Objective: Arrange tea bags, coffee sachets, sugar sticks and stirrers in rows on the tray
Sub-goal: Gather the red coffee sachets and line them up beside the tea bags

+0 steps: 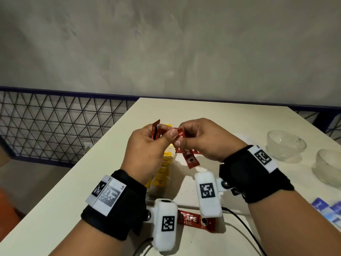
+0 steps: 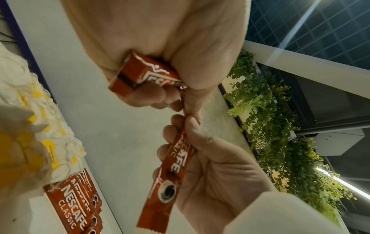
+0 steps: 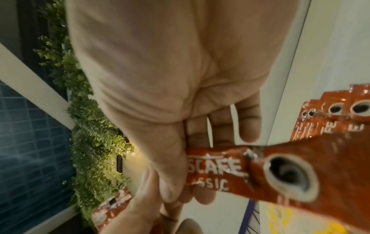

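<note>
The thing in hand is a pair of red foil stick sachets of instant coffee, joined end to end and held up off the pale rectangular table: the right hand pinches one red sachet at its top between thumb and curled fingers so the rest hangs down, and the left hand has its fingers and thumb closed round the neighbouring red sachet, which stands nearly upright in the fist. From where the two thumbs meet I'd judge the person is tearing these two apart along the seam, a step that comes ahead of any laying out in rows. On the table directly under the hanging sachet lies a loose strip of more red coffee sachets, and just left of that a heap of white paper tea bags with yellow tags. Nearer the person than the hanging sachet, one single red sachet lies flat between the wrists. Well to its right stand two clear glass bowls, and nearer, at the table's right edge, some blue and white packets. No tray is in view that I can make out. The next move calls for a clean pull at the seam without ripping the foil open, then setting the freed sachet down.
</note>
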Motion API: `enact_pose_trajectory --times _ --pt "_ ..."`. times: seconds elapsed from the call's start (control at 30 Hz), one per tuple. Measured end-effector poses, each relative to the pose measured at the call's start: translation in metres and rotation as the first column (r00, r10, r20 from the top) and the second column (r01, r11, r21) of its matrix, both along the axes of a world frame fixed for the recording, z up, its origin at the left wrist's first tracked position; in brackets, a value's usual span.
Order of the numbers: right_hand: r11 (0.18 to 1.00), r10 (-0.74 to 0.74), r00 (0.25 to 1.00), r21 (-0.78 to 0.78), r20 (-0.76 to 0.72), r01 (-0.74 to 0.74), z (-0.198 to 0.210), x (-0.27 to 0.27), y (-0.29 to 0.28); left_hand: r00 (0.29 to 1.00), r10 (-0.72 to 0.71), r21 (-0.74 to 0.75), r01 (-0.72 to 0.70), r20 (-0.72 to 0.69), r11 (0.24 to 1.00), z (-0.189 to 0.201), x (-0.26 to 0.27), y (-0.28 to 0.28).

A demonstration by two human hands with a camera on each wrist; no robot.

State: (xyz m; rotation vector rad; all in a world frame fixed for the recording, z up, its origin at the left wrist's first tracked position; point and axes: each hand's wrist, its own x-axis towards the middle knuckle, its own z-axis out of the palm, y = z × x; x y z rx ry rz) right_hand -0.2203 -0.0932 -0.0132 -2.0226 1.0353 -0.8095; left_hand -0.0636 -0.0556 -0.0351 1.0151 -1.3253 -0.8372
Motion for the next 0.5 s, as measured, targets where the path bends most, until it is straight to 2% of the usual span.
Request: enact_pose_trajectory --times 0.13,0.27,0.33,0.43,0.5 --pt "0.998 -0.032 0.999 -0.045 0.022 0.033 -0.0048 0.0007 -0.0042 1.000 -0.011 -0.003 0.012 0.022 1.000 -0.0007 -0.0056 0.0013" --pt "1.000 -0.004 1.000 0.002 0.030 0.004 -0.0032 0.0002 -0.0019 0.997 0.074 -0.012 -0.074 0.017 0.997 -0.0031 -0.0011 -0.0035" --pt "0.997 -0.066 0.997 -0.042 0.027 0.067 -0.0025 -0.0012 -0.0030 0.995 0.100 -0.006 -0.100 0.006 0.995 -0.0031 0.0021 -0.0052" --pt "0.993 -0.082 0.996 -0.082 -0.017 0.081 -0.0037 -0.0017 -0.0061 0.996 0.087 0.007 -0.087 -0.027 0.996 -0.0025 0.0027 -0.0037" --pt "0.997 -0.065 0.998 -0.047 0.002 0.065 -0.0054 -0.0025 -0.0081 0.996 0.083 0.010 -0.082 -0.031 0.997 -0.0021 0.0019 -0.0022"
